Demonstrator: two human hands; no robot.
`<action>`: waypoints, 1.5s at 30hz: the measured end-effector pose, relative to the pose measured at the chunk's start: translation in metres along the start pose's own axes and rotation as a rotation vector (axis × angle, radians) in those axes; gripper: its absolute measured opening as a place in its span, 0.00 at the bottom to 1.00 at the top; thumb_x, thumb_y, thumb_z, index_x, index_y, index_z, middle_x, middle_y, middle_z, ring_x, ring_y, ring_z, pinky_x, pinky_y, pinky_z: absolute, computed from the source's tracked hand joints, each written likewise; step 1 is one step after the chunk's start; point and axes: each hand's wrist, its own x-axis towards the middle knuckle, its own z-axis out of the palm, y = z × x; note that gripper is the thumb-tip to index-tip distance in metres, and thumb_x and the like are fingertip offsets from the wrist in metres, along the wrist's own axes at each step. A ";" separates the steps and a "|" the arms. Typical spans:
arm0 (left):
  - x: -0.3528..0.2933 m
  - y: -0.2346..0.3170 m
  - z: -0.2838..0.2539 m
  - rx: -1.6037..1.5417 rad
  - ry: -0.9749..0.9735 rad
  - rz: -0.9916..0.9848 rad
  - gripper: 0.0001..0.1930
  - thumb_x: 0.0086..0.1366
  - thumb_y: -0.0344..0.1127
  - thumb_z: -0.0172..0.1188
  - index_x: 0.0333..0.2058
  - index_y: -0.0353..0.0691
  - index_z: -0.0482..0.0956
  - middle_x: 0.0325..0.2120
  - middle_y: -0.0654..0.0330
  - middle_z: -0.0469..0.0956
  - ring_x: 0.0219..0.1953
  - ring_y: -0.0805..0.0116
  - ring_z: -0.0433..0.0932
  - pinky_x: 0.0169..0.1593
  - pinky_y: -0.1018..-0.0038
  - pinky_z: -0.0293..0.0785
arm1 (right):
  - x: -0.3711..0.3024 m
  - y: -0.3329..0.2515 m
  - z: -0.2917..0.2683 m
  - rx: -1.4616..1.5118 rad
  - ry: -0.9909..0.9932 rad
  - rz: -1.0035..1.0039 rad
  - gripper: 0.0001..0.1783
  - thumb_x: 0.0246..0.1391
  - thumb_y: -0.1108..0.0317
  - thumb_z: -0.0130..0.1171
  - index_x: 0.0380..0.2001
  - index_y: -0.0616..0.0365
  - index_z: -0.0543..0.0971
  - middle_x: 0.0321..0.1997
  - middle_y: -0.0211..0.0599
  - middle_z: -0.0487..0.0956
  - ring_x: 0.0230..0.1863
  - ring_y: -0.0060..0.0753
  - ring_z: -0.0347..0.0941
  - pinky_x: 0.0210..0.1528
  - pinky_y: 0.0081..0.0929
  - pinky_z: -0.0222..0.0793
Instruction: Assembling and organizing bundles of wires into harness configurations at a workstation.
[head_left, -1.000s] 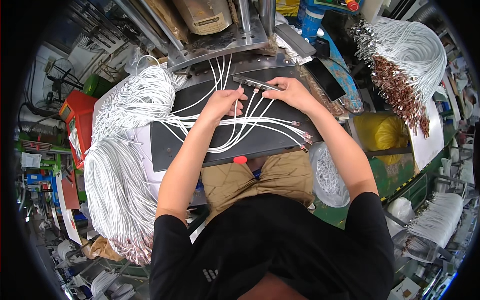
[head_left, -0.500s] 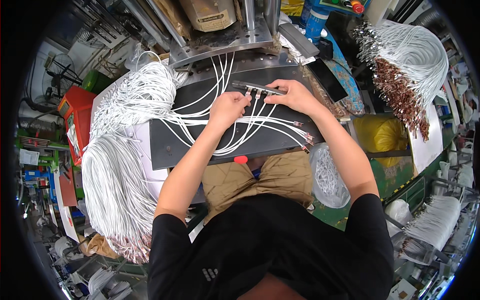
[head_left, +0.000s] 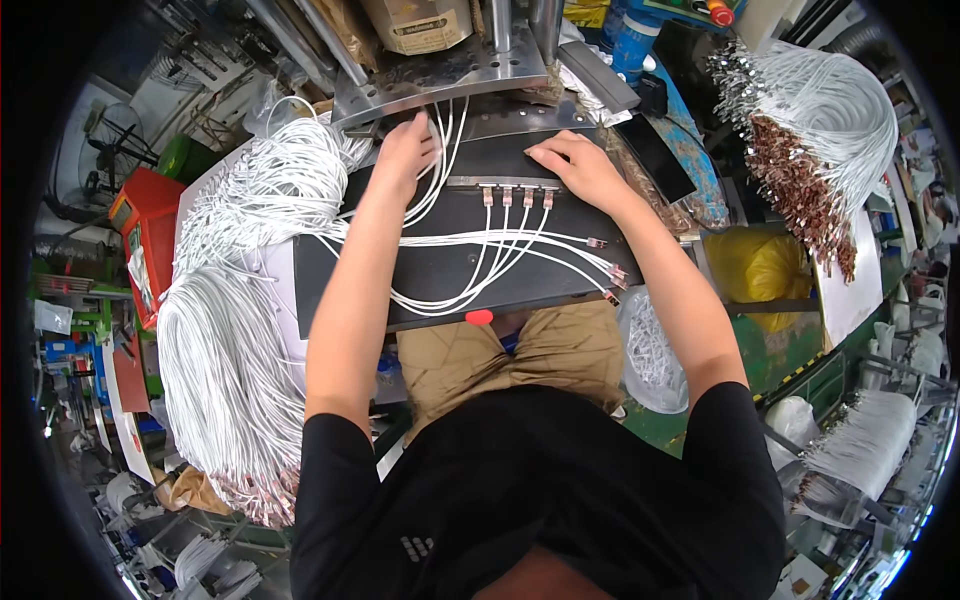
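Note:
My left hand [head_left: 405,155] is at the front of the metal press, beside white cables [head_left: 457,150] that run up under it. Its fingertips are blurred, so I cannot tell whether they grip a cable. My right hand [head_left: 583,172] holds nothing; its fingers are apart, loosely bent over the black work surface [head_left: 400,318] just beyond the right end of a narrow metal bar [head_left: 465,182]. Several clear-and-copper cable plugs [head_left: 508,197] sit side by side along that bar, their white cables curving toward me. More loose plugs [head_left: 612,270] lie on the right, below my right wrist.
The press plate [head_left: 440,88] with its steel posts stands at the back. Large white cable bundles [head_left: 225,370] lie on the left, another [head_left: 830,120] at the far right. A dark phone [head_left: 655,158] and a yellow bag [head_left: 770,265] are on the right.
My left hand has left the bar of plugs and moved away from me to the cables by the press. My right hand has let go of the bar, which now lies lower, nearer me.

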 end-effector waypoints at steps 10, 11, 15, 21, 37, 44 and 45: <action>0.008 -0.022 -0.005 0.184 -0.258 -0.043 0.19 0.75 0.49 0.48 0.42 0.37 0.76 0.19 0.73 0.61 0.18 0.82 0.54 0.23 0.79 0.53 | 0.047 -0.002 0.013 -0.327 0.177 -0.208 0.13 0.62 0.65 0.55 0.44 0.60 0.82 0.47 0.49 0.79 0.47 0.57 0.75 0.51 0.41 0.70; 0.006 -0.024 -0.002 0.206 -0.214 -0.016 0.19 0.75 0.49 0.48 0.40 0.38 0.76 0.19 0.73 0.62 0.18 0.81 0.54 0.23 0.79 0.54 | 0.060 0.001 0.019 -0.326 0.165 -0.189 0.13 0.62 0.65 0.55 0.44 0.60 0.82 0.47 0.49 0.79 0.47 0.57 0.75 0.51 0.41 0.70; 0.004 -0.025 0.005 0.291 -0.142 0.045 0.19 0.75 0.49 0.48 0.40 0.38 0.76 0.19 0.72 0.64 0.18 0.82 0.57 0.23 0.79 0.55 | 0.129 0.024 0.039 -0.646 0.275 -0.172 0.15 0.61 0.65 0.54 0.47 0.60 0.78 0.46 0.55 0.78 0.50 0.60 0.73 0.54 0.44 0.70; 0.006 -0.030 0.001 0.359 -0.126 0.076 0.20 0.75 0.50 0.48 0.40 0.36 0.77 0.20 0.71 0.66 0.18 0.81 0.60 0.23 0.80 0.56 | 0.224 0.051 0.050 -0.467 0.336 -0.214 0.18 0.61 0.60 0.55 0.49 0.60 0.78 0.48 0.54 0.79 0.49 0.57 0.75 0.53 0.44 0.71; -0.076 0.116 -0.192 0.625 0.666 0.666 0.24 0.75 0.48 0.44 0.35 0.34 0.82 0.21 0.62 0.75 0.23 0.72 0.70 0.32 0.71 0.68 | 0.221 0.039 0.048 -0.143 0.266 -0.140 0.22 0.59 0.52 0.59 0.48 0.59 0.79 0.49 0.52 0.79 0.50 0.51 0.76 0.53 0.41 0.70; -0.126 0.035 -0.094 0.699 0.132 0.514 0.21 0.72 0.48 0.53 0.31 0.35 0.82 0.23 0.60 0.80 0.26 0.72 0.77 0.34 0.73 0.71 | 0.104 -0.003 0.027 -0.266 0.169 -0.191 0.17 0.56 0.57 0.63 0.42 0.57 0.82 0.40 0.44 0.81 0.43 0.55 0.76 0.44 0.42 0.72; -0.135 0.014 -0.060 0.766 -0.032 0.508 0.11 0.69 0.38 0.58 0.34 0.36 0.82 0.27 0.57 0.81 0.31 0.65 0.80 0.40 0.69 0.75 | 0.089 -0.008 0.023 -0.267 0.154 -0.150 0.17 0.56 0.57 0.63 0.42 0.57 0.82 0.40 0.44 0.81 0.43 0.55 0.76 0.44 0.42 0.72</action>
